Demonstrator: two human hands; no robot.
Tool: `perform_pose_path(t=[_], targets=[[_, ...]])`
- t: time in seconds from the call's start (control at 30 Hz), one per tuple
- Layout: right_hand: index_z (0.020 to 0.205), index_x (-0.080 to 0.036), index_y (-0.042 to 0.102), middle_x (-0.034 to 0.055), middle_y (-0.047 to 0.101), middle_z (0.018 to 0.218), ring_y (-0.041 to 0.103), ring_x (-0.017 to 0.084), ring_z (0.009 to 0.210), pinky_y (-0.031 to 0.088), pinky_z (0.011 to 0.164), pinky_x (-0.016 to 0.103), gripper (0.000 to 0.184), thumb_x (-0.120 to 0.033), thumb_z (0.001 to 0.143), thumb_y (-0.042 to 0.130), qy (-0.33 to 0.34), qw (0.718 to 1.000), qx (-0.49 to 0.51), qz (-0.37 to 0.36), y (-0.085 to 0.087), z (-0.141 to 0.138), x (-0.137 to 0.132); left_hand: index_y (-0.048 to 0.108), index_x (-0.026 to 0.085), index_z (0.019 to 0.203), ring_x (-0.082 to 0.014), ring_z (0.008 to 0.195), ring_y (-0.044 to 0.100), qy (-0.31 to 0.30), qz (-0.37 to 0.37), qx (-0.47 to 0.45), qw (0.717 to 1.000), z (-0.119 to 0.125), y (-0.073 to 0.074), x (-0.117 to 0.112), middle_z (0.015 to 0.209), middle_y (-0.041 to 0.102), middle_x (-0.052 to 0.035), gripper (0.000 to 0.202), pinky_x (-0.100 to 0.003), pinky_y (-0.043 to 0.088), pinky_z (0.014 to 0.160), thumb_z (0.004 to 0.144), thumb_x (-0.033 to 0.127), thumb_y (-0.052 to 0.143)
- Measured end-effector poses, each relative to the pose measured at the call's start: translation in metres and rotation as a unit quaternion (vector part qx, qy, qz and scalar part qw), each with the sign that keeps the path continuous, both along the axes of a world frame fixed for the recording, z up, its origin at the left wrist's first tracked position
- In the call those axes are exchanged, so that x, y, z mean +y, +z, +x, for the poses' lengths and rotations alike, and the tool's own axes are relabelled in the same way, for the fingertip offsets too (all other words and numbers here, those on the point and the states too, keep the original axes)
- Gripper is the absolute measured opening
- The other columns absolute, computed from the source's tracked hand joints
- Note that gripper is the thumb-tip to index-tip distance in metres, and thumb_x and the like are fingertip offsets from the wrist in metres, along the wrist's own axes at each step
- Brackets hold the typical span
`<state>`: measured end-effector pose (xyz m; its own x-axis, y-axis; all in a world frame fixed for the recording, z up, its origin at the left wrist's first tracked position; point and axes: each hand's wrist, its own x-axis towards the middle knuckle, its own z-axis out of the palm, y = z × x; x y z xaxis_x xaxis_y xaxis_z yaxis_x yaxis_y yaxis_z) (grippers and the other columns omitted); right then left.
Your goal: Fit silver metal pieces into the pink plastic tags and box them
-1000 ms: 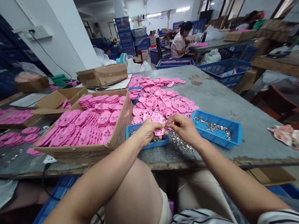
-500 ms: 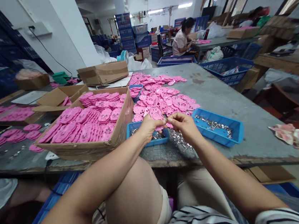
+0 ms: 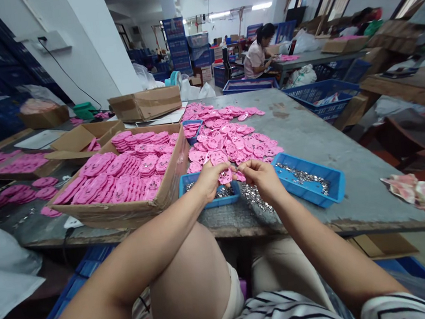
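Observation:
My left hand [image 3: 212,179] grips a flat pink plastic piece [image 3: 220,159] with a face-like pattern, thumb across its front. Close beside it, my right hand [image 3: 257,176] is closed in a pinch at the piece's right edge; what sits between its fingertips is too small to make out. Under the left hand stands a blue tray [image 3: 222,201] of small shiny metal parts. A loose heap of the same metal bits [image 3: 254,198] lies on the table below the right hand. Another blue tray [image 3: 309,181] with metal parts is to the right.
Many loose pink pieces [image 3: 239,138] are piled beyond my hands. A cardboard box [image 3: 123,216] to the left holds rows of stacked pink pieces. A crumpled cloth [image 3: 418,192] lies at the table's right. A co-worker [image 3: 260,54] sits at another table behind.
The pink piece has tilted and lowered slightly in my left hand. My right hand stays pinched near its edge. A pale sheet or bag has come into view at the left edge.

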<state>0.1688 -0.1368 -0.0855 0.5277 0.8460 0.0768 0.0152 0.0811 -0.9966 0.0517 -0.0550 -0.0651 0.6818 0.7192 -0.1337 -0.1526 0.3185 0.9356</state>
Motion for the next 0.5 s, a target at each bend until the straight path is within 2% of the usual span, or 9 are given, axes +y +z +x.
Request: perform_pose_path(t=[0.07,0.13,0.2,0.23,0.3,0.37,0.5], targets=[[0.058,-0.021,0.058,-0.0074,0.042,0.045,0.032,0.008,0.041,0.025,0.042,0.024,0.038,-0.053,0.058,0.077,0.003,1.0,0.01,0.008,0.0,0.001,0.0,0.058,0.014,0.079,-0.0166,0.052,0.062,-0.006,-0.049,-0.013,0.999,0.001,0.001,0.002,0.067,0.068,-0.0066,0.011,-0.023,0.04,0.039,0.08,0.024,0.056],[0.058,-0.021,0.058,-0.0036,0.051,0.054,0.046,0.011,0.048,0.035,0.048,0.025,0.037,-0.052,0.06,0.077,0.005,0.999,0.0,0.031,0.0,0.003,0.001,0.06,0.013,0.086,-0.0197,0.061,0.067,-0.014,-0.091,-0.035,0.995,0.001,0.004,0.003,0.071,0.07,-0.0088,0.019,-0.025,0.045,0.045,0.086,0.027,0.047],[0.056,-0.021,0.058,0.0018,0.063,0.072,0.062,0.017,0.071,0.046,0.065,0.03,0.035,-0.05,0.063,0.077,-0.003,0.998,-0.02,0.061,0.001,0.004,0.002,0.062,0.012,0.096,-0.0217,0.075,0.07,-0.019,-0.109,-0.07,0.991,0.0,0.008,0.001,0.079,0.072,-0.0101,0.024,-0.029,0.053,0.057,0.088,0.023,0.042],[0.056,-0.021,0.059,0.004,0.066,0.082,0.065,0.021,0.086,0.048,0.075,0.033,0.034,-0.048,0.065,0.077,-0.01,0.997,-0.028,0.073,0.002,0.003,0.003,0.063,0.012,0.102,-0.0218,0.082,0.07,-0.022,-0.113,-0.092,0.989,-0.001,0.011,-0.001,0.084,0.073,-0.0098,0.027,-0.031,0.055,0.067,0.087,0.02,0.042],[0.056,-0.021,0.06,0.0066,0.069,0.097,0.062,0.024,0.105,0.046,0.09,0.039,0.031,-0.045,0.068,0.075,-0.014,0.995,-0.034,0.089,0.005,0.002,0.003,0.061,0.014,0.115,-0.0211,0.095,0.069,-0.036,-0.115,-0.14,0.983,-0.003,0.017,-0.006,0.094,0.074,-0.0081,0.038,-0.035,0.055,0.086,0.083,0.013,0.042],[0.059,-0.021,0.062,0.0076,0.069,0.106,0.059,0.025,0.111,0.044,0.096,0.042,0.026,-0.042,0.071,0.073,0.001,0.994,-0.03,0.101,0.01,-0.001,0.002,0.057,0.017,0.126,-0.0201,0.105,0.067,-0.051,-0.11,-0.18,0.976,-0.006,0.022,-0.01,0.103,0.073,-0.0065,0.051,-0.038,0.05,0.098,0.078,0.009,0.044],[0.061,-0.022,0.062,0.0063,0.068,0.115,0.056,0.024,0.114,0.041,0.102,0.046,0.02,-0.034,0.075,0.07,0.021,0.991,-0.045,0.124,0.026,-0.012,-0.003,0.054,0.02,0.131,-0.0206,0.115,0.063,-0.061,-0.064,-0.219,0.972,-0.01,0.027,-0.013,0.111,0.071,-0.0056,0.066,-0.04,0.046,0.105,0.068,0.004,0.046]])
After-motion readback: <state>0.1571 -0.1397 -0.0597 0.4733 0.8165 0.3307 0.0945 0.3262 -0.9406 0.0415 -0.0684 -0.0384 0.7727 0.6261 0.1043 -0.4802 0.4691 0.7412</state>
